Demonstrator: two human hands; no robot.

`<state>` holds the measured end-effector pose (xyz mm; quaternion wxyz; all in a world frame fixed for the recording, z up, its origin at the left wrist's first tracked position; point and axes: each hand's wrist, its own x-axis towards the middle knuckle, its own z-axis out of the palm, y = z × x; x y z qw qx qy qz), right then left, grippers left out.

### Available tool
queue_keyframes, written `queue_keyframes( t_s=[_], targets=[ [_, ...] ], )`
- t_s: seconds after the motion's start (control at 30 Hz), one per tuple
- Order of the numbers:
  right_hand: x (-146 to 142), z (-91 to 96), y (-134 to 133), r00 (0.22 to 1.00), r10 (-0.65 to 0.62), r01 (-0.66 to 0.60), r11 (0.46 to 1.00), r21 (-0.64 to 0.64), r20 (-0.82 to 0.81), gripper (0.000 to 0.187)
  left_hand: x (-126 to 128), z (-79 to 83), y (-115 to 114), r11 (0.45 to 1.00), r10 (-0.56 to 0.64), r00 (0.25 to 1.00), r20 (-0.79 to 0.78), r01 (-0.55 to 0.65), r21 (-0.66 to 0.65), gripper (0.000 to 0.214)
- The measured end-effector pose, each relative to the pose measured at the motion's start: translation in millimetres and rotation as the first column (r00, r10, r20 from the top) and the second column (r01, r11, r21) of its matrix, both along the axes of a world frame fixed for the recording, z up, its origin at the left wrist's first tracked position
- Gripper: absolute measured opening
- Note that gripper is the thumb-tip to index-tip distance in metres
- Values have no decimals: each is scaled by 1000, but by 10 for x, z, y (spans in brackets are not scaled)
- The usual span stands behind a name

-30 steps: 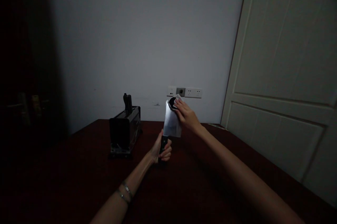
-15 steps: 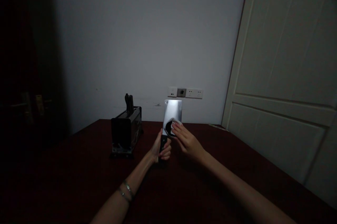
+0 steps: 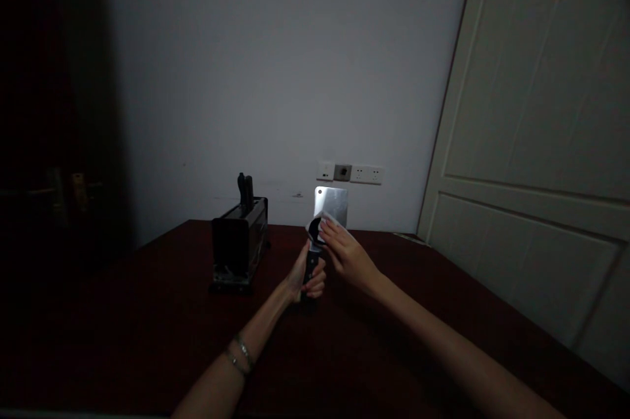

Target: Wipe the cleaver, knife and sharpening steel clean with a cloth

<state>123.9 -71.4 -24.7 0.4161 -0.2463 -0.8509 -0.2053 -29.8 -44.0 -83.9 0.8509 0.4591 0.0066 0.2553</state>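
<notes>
My left hand (image 3: pixel 308 276) is wrapped around the black handle of a cleaver (image 3: pixel 332 202). The broad shiny blade points up, with a small hole at its upper left corner. Against the lower part of the blade, the fingers of my right hand (image 3: pixel 347 253) press a thin white wipe (image 3: pixel 339 217). A dark rounded patch shows beside those fingertips; whether it belongs to the wipe or is a reflection, I cannot tell. The blade's lower part is partly hidden behind the wipe and my right hand.
Left of my hands, a black knife block (image 3: pixel 239 242) with two dark handles sticking up stands on the dark red table (image 3: pixel 162 320). Wall sockets (image 3: pixel 367 174) sit on the grey wall behind. A pale panelled door (image 3: pixel 531 209) borders the right side.
My right hand and the wipe have shifted slightly up and left across the blade. The cleaver has turned a little and leans slightly more to the right. The view has shifted slightly.
</notes>
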Motion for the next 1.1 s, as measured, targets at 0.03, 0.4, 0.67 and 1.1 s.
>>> queue_keyframes(
  t_s=[0.03, 0.4, 0.67, 1.1],
  targets=[
    [-12, -42, -30, 999, 17, -17, 1000, -6, 36, 45, 3, -9, 7, 1000, 6, 1000, 1, -6, -1, 68],
    [106, 146, 117, 1000, -5, 5, 1000, -4, 11, 44, 7, 91, -74, 1000, 6, 1000, -2, -6, 9, 68],
    [143, 188, 139, 996, 17, -17, 1000, -7, 89, 49, 11, 84, -68, 1000, -6, 1000, -23, 6, 21, 67],
    [140, 355, 295, 999, 38, -39, 999, 14, 9, 43, 34, 91, -92, 1000, -10, 997, -73, 11, 21, 69]
  ],
)
